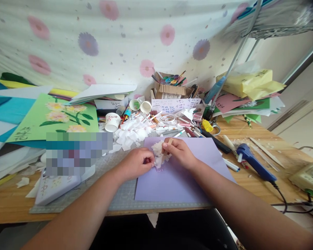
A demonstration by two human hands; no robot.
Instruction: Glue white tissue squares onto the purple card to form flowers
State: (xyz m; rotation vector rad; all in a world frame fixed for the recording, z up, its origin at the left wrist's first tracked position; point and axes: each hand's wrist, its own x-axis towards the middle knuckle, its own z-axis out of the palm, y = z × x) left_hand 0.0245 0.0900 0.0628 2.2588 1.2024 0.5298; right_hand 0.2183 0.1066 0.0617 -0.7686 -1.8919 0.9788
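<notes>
A cream-white flower of torn paper petals (158, 149) lies on the purple sheet of card (198, 173), near its left edge. My right hand (179, 152) is closed around a flat wooden craft stick (168, 143), held upright against the right side of the flower. From the left, my left hand (138, 162) pinches a white paper piece (159, 161) at the flower's lower edge; the fingers are curled and partly hide the grip. A small shiny purple patch (159, 169) shows on the card just below the petals.
Torn white paper scraps (133, 133), paper cups (112, 122) and many pens lie behind the card. A blue glue gun (255, 163) rests at the right, a lilac box (56, 187) at the left. Beyond it is a green sheet with paper flowers (39, 111).
</notes>
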